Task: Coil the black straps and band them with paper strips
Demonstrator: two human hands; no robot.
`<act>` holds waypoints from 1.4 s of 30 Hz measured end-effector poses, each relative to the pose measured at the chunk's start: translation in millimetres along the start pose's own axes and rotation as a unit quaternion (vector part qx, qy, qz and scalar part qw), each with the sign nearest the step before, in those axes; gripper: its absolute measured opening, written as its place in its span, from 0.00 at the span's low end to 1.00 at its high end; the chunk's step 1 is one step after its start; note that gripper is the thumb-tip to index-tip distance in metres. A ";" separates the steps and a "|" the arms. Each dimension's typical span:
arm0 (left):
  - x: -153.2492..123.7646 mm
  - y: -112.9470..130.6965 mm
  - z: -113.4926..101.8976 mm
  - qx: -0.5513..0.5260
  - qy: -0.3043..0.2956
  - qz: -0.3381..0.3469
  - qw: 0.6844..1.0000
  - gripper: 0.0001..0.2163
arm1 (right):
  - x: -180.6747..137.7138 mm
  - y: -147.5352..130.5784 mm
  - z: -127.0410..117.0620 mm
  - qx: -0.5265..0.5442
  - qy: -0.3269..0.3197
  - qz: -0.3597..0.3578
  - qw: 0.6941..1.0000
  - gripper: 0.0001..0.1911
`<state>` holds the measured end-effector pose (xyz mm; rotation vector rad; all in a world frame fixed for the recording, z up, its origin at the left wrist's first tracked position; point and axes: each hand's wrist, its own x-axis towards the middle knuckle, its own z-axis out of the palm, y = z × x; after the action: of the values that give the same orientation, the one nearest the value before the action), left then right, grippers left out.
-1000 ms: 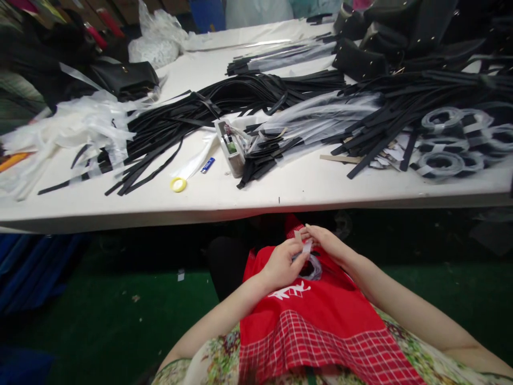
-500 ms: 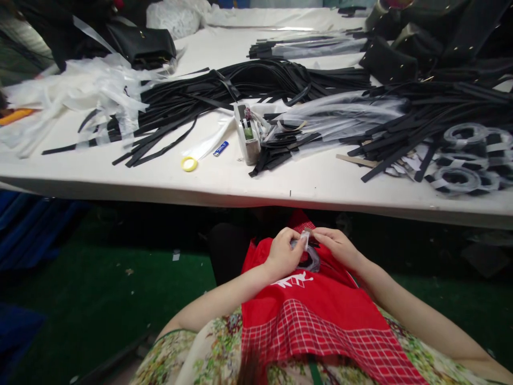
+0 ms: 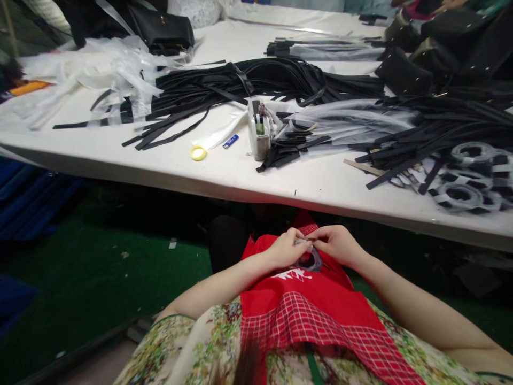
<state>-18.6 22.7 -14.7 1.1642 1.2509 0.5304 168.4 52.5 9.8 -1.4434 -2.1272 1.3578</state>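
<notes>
Over my lap, my left hand point(image 3: 289, 249) is closed round a small coil of plastic-wrapped strap point(image 3: 316, 262). The coil's lower curve shows below my fingers, against the red apron point(image 3: 280, 291). My right hand point(image 3: 336, 244) meets the left one at the top of the coil, its thumb and fingertips pinched together there. A thin brownish end, seemingly of the strap, shows between the fingertips. The fingers hide the rest of the coil.
On the white table point(image 3: 224, 174) ahead stand a tape dispenser point(image 3: 259, 133), a yellow ring point(image 3: 197, 153) and a blue battery point(image 3: 231, 141). Black straps point(image 3: 276, 75) lie behind. Several wrapped coils point(image 3: 460, 197) sit at right, crumpled plastic point(image 3: 116, 69) at left.
Both hands have drawn closer together over the coil; the white piece at the fingertips is now mostly covered. The view has turned slightly, shifting the table items right.
</notes>
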 end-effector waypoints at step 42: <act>-10.0 -55.9 -59.3 -0.346 0.123 0.034 0.930 0.28 | 270.6 -108.3 -19.2 0.188 0.203 0.007 0.961 0.10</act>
<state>-90.7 15.8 -53.3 0.5500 1.0917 1.0928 -17.1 277.5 28.0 -1.4268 -1.5128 1.2520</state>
